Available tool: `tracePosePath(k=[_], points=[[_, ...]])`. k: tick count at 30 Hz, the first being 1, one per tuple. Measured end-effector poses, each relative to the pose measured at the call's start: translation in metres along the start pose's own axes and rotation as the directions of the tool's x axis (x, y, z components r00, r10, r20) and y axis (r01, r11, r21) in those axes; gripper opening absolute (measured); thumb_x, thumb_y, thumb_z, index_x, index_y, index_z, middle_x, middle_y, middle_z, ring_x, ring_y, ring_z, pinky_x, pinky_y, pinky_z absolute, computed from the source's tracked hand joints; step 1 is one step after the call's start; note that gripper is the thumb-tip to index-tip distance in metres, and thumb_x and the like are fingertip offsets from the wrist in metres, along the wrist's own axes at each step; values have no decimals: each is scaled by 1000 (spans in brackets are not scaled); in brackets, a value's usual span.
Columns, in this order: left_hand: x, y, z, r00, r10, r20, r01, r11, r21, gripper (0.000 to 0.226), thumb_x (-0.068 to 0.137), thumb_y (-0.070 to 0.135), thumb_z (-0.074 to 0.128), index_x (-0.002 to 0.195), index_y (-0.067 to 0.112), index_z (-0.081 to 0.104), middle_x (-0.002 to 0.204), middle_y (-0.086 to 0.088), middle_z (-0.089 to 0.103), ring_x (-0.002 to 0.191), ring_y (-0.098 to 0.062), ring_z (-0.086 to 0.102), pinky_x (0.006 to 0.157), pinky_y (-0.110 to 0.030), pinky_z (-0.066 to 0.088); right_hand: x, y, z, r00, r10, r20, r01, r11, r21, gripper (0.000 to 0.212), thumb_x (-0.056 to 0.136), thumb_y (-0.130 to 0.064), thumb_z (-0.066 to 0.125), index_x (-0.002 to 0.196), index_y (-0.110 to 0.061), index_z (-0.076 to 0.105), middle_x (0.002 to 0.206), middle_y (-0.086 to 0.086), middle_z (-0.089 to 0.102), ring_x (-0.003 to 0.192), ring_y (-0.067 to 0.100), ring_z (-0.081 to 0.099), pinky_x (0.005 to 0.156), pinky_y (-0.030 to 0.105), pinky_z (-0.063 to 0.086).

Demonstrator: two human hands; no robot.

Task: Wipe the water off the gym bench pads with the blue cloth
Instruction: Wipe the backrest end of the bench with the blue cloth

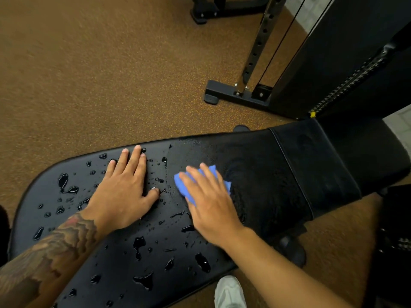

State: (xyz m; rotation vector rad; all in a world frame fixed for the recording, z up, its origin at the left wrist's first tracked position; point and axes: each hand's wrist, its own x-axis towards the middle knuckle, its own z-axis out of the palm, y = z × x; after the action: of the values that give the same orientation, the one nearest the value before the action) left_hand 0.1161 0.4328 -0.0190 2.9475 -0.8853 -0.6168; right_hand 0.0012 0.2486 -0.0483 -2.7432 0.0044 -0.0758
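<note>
Blue cloth [182, 186] lies bunched flat on the long bench pad [262, 174], about midway along it and closer to the far edge. The right hand [211, 205] presses it down with straight, spread fingers rather than curling round it. The left hand [124, 192] rests palm-down and bare on the pad just left of the cloth, grasping nothing. The pad's long axis runs from the lower left to the upper right. Water drops [139, 243] bead thickly from the cloth leftward to the rounded left end and along the near edge. Rightward, up to the seam with the short pad [315, 165], the surface looks dull and smeared. The next stroke likely goes left along that axis, and the left hand sits in its path.
</note>
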Motion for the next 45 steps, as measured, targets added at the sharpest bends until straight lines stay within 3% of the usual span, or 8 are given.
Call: tracePosePath(k=[4,11,15,23,29,34,40,45], points=[[0,2,-3,1000,-9,24,9,1000,1,101,68,70,-1,150,12,-12,156,-2,-27,143,-21,-23,118,-41,-5,-57,11,-11,994,-75,80,75,997,1,57,88,-20,49,145,-20,39,152,-1,37,145,27,23,114,51,24],[-1,8,-7,998,-43,48,43,999,-8,95,75,65,9,151,12,-11,155,-1,-27,144,-21,-21,117,-40,-4,-36,87,-36,988,147,-51,-148,988,-34,49,91,-22,41,139,-14,48,144,6,47,138,33,35,108,55,31],[2,12,-6,996,-70,55,72,997,-36,101,67,67,5,151,14,-11,155,2,-27,144,-20,-22,117,-40,-5,19,75,-26,973,205,-108,-210,977,-36,49,88,-20,44,136,-12,49,140,8,49,134,37,38,105,58,33],[1,24,-7,984,-161,77,167,983,-76,83,92,48,39,152,15,-9,156,5,-26,144,-16,-21,119,-39,0,-62,21,-14,987,-147,66,145,989,40,55,88,-20,47,143,-18,41,150,2,41,143,32,27,117,50,19],[-28,37,-2,995,-100,8,101,990,-101,79,95,44,41,151,16,-7,156,7,-23,144,-16,-21,120,-38,1,-57,81,-35,1000,9,-16,-10,1000,-25,52,87,-17,52,139,-15,48,143,6,48,137,35,36,108,56,30],[-52,41,10,996,-80,42,83,993,-86,78,95,51,36,151,19,-9,155,9,-25,144,-15,-22,118,-35,-1,-20,56,-26,992,117,-53,-118,993,-15,52,86,-16,53,137,-13,49,141,8,49,135,39,36,107,60,31],[-51,42,13,996,-77,47,79,995,-58,78,96,50,34,152,15,-8,157,4,-23,145,-20,-18,120,-39,2,-54,1,-7,999,-38,4,38,999,4,54,87,-16,45,141,-16,45,145,4,45,139,35,32,112,54,27],[-52,40,12,995,-64,71,67,996,-52,77,97,51,31,151,16,-11,156,3,-25,145,-21,-19,119,-40,1,-107,40,-21,999,-40,4,40,999,-34,56,86,-16,48,142,-16,45,147,4,44,140,33,33,110,54,29]])
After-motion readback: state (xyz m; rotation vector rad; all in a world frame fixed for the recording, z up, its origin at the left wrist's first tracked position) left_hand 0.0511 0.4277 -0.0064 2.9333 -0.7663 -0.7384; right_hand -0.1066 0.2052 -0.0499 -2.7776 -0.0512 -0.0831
